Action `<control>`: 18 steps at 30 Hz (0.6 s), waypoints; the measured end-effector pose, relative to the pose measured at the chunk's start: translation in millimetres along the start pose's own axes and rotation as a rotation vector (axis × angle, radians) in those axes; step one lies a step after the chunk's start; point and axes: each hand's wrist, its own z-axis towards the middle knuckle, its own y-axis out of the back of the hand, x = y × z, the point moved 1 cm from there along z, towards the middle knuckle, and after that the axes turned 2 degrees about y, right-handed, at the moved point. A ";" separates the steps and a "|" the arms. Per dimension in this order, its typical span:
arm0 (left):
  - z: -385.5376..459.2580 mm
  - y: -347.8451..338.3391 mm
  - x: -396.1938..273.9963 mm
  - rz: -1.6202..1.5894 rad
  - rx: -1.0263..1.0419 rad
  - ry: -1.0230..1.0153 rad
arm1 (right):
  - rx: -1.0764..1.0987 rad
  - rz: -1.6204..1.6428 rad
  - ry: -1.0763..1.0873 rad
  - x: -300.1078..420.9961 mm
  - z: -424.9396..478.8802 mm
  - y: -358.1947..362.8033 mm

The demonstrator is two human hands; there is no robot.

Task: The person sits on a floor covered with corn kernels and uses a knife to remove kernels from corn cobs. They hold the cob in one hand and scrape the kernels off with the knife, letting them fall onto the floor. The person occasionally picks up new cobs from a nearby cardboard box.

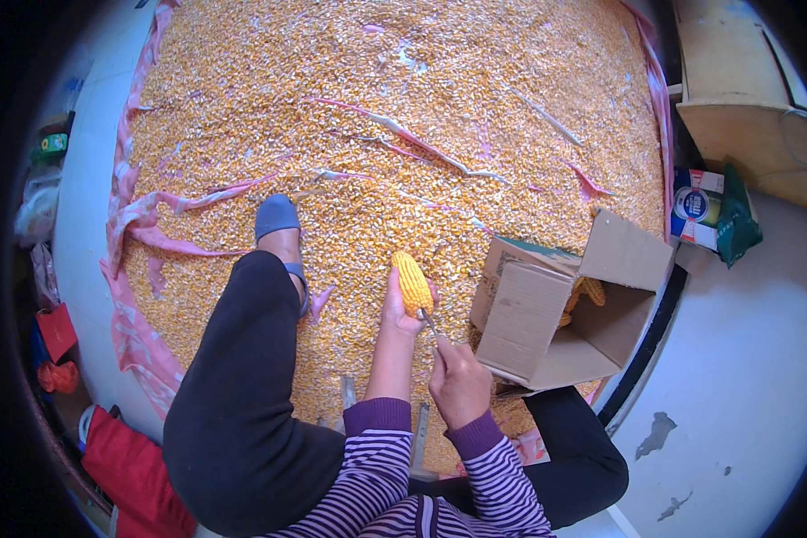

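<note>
My left hand (pixel 401 306) is closed around an ear of yellow corn (pixel 412 282), its tip pointing away from me. In my right hand (pixel 462 380) is a thin metal tool (pixel 430 323), perhaps a screwdriver or awl, whose tip touches the near end of the cob; its handle is hidden by my fingers. Loose corn kernels (pixel 350 222) spread thickly under and around both hands. To the right of them a cardboard box (pixel 518 319) lies on its side with its flaps open, and more ears of corn (pixel 588 292) show inside.
A pink patterned cloth (pixel 149 336) edges the kernels, with folds poking through. My blue shoe (pixel 277 216) stands on them. Metal bars (pixel 420 434) lie near my sleeves. At right are a printed carton (pixel 698 205) and wooden furniture (pixel 746 138); red fabric (pixel 124 464) is at lower left.
</note>
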 end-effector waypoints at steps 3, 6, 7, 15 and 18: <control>3.0 -1.2 -1.4 -0.036 0.005 -0.016 | 0.041 -0.144 0.028 10.5 4.5 -6.7; 8.2 -1.4 -2.6 -0.036 -0.035 0.009 | 0.063 -0.279 0.076 16.6 2.4 -18.0; 10.3 -2.1 -2.9 -0.025 -0.035 -0.006 | 0.090 -0.327 0.085 16.5 3.1 -20.2; 9.6 0.9 -0.2 0.026 -0.026 -0.056 | 0.053 0.427 -0.185 -30.6 47.8 -0.6; 15.3 2.4 0.5 -0.005 -0.030 -0.054 | 0.139 -0.030 0.062 -17.8 36.9 1.5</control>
